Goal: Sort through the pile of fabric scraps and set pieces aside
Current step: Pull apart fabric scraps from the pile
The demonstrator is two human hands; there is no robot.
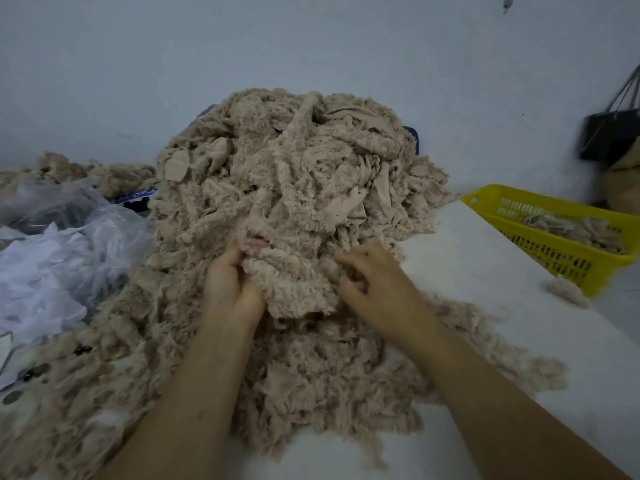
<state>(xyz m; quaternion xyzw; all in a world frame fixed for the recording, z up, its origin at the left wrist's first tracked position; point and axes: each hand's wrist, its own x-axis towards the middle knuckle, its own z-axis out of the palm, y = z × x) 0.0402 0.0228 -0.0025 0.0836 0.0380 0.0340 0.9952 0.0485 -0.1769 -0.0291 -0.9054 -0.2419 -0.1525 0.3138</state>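
A tall pile of beige fleecy fabric scraps (294, 174) fills the middle of the white table (485, 271) and spreads toward me. My left hand (230, 282) grips the left edge of one fluffy scrap (291, 285) at the foot of the pile, its fingertips tucked into the fabric. My right hand (374, 275) has its fingers curled into the same scrap's right edge. Both forearms reach in from the bottom of the view.
A yellow plastic basket (561, 261) with several scraps inside stands at the right. A loose tuft (568, 291) lies in front of it. Crumpled clear and white plastic bags (59, 258) lie at the left. A dark bag (609, 133) hangs on the wall at far right.
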